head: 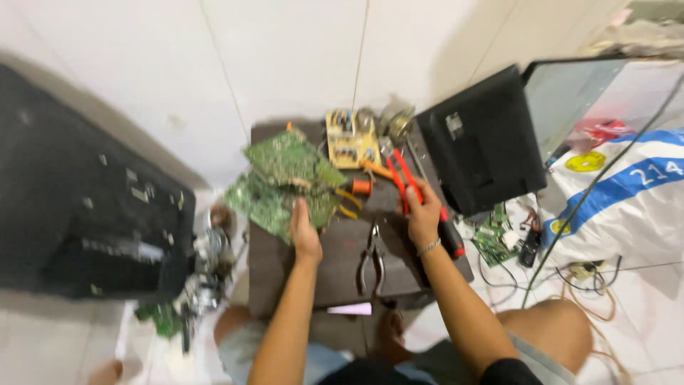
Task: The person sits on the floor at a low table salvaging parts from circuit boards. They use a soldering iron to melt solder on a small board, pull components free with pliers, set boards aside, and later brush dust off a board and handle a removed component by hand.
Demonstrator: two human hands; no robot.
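Left hand [305, 229] on green boards [285, 182], right hand [423, 214] gripping (red-handled) cutters [405, 178]

A makeshift repair spot: circuit boards [285, 182] and pliers [372, 260] over tiled floor [634, 285].

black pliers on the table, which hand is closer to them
Right, narrowly. The right hand holds red cutters just up and right of the pliers; the left hand rests on green boards to their left.
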